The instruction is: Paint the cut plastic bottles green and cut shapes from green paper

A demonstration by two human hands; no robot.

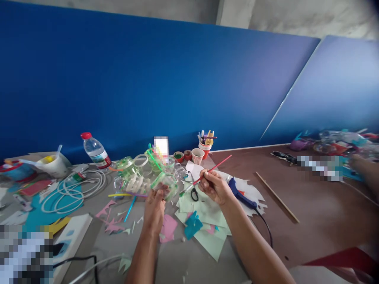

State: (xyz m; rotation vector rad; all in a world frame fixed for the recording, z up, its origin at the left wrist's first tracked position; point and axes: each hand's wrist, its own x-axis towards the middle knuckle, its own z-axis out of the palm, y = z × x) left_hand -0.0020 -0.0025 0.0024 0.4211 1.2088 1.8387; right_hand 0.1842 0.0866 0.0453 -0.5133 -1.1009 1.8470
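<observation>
My left hand [154,209] grips a clear plastic bottle piece [169,184] with green paint on it. In my right hand [215,186] is a red-handled paintbrush [221,161], pinched between thumb and fingers. Its bristle end points down left, close to the right side of the plastic piece. Under the brush, black-handled scissors [194,194] lie on pale green paper sheets [211,240]. A blue glue gun [238,191] rests just right of my right hand. Behind the plastic piece sit more clear bottle parts [134,175], some painted green.
A water bottle [96,152], a coiled white cable [97,183] and a white cup [55,165] are at the left. Paint cups [197,156] and a cup of tools [205,148] stand by the blue partition [148,79]. At right lies a wooden stick [276,196]; another person's arm [368,169] reaches in.
</observation>
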